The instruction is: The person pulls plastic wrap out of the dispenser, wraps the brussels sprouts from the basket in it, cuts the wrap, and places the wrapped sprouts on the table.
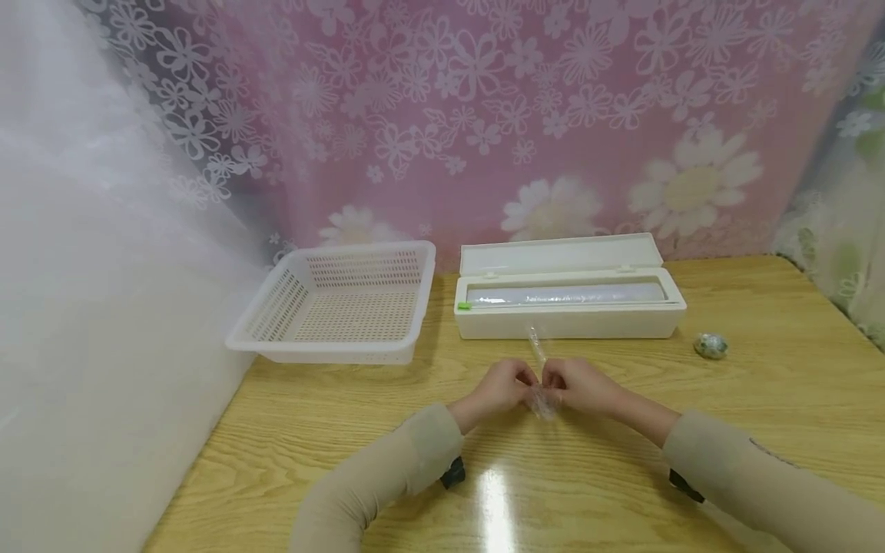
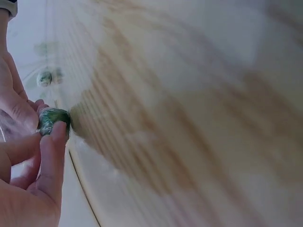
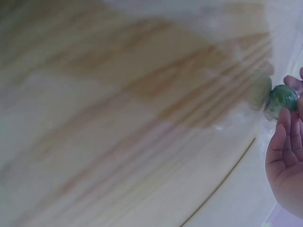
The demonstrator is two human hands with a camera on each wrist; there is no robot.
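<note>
Both hands meet over the table at a small green round thing, wrapped in clear plastic film; its exact kind is not clear. In the head view the left hand [image 1: 501, 389] and the right hand [image 1: 584, 386] pinch the crumpled clear film [image 1: 543, 405], a twisted strand of which sticks up between them. The left wrist view shows the green round thing [image 2: 54, 119] between the fingertips of both hands, film gathered around it. From the right wrist it appears at the right edge, the green round thing [image 3: 282, 100] touched by fingers of the right hand [image 3: 289, 161].
Behind the hands stands a white film dispenser box [image 1: 567, 325], lid raised, a roll of clear film [image 1: 567, 295] inside and a green slider [image 1: 464, 306] at its left. To its left sits a white slotted basket [image 1: 332, 357]. A second wrapped green-and-white ball [image 1: 710, 346] lies at right.
</note>
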